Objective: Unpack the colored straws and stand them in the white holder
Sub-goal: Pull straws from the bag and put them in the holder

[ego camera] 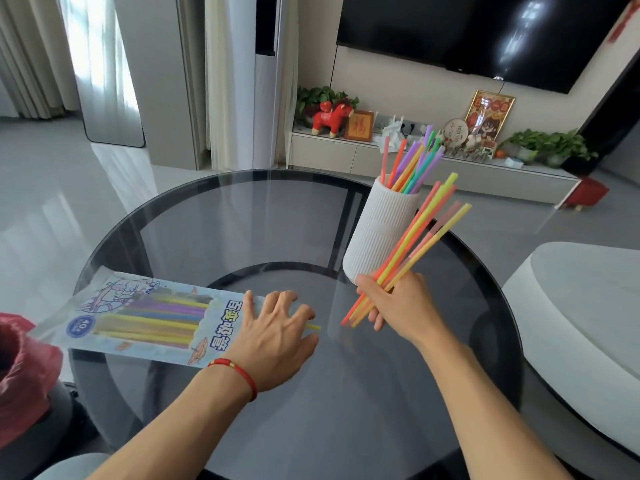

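Round dark glass table (242, 216) seen from above, with the white holder (377, 237) as the reference object. The holder, a ribbed white cylinder, stands upright on the far right part of the table. A sheaf of straws (414, 161), purple, orange, yellow, green and pink, already stands in it and fans out above its rim. Just right of the holder and in front of its base, the right hand (391, 299) grasps a second bunch of straws (415, 247), fingers curled round their lower part; the orange, yellow, green and pink stems slant up and to the right, their upper ends level with the holder's rim. Left of the holder and nearer the viewer lies the flat printed bag (138, 313), with yellow, purple and blue straws visible inside. The left hand (273, 334), a red cord at its wrist, rests on the bag's open end with fingers spread and released; one yellow straw tip (313, 327) pokes out from beneath them. A red plastic bag (20, 368) sits far left of the holder, at the table's edge.
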`<state>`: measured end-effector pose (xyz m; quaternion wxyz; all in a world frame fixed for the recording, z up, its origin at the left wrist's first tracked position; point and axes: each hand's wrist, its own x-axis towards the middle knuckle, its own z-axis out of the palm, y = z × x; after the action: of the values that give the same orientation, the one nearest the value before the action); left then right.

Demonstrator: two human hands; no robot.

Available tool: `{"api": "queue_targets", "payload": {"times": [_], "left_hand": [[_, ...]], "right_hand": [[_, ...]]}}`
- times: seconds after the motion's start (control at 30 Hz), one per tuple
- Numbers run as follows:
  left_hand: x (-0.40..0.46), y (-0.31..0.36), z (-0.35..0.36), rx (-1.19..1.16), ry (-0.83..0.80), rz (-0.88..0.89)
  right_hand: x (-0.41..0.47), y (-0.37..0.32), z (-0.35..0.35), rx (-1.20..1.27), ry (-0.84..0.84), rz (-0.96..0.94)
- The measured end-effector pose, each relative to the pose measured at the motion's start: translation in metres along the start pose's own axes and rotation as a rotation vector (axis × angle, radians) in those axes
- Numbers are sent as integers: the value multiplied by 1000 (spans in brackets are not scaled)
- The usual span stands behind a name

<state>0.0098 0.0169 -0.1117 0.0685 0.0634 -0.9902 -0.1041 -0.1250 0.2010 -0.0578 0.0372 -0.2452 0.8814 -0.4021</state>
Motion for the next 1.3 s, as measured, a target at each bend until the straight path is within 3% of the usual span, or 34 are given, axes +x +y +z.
{"api": "queue_targets", "payload": {"times": [0.33,0.67,0.83,1.0,1.13,1.3], "left_hand": [[-2,-2,4,-23,32,14],[0,-4,6,-22,21,14],[-1,-3,5,-19,27,15],[-1,-3,5,-9,14,16],[-2,-2,5,-30,29,21],[2,1,3,-113,79,-2]], "right_hand": [[-7,-18,-2,-90,-3,-87],[-4,-26,-10,27,85,-59],[-4,-23,-19,0,-52,48],[-6,-16,-24,48,-64,58],[-7,-14,-31,246,47,-12],[9,-33,-64,735,339,-133]]}}
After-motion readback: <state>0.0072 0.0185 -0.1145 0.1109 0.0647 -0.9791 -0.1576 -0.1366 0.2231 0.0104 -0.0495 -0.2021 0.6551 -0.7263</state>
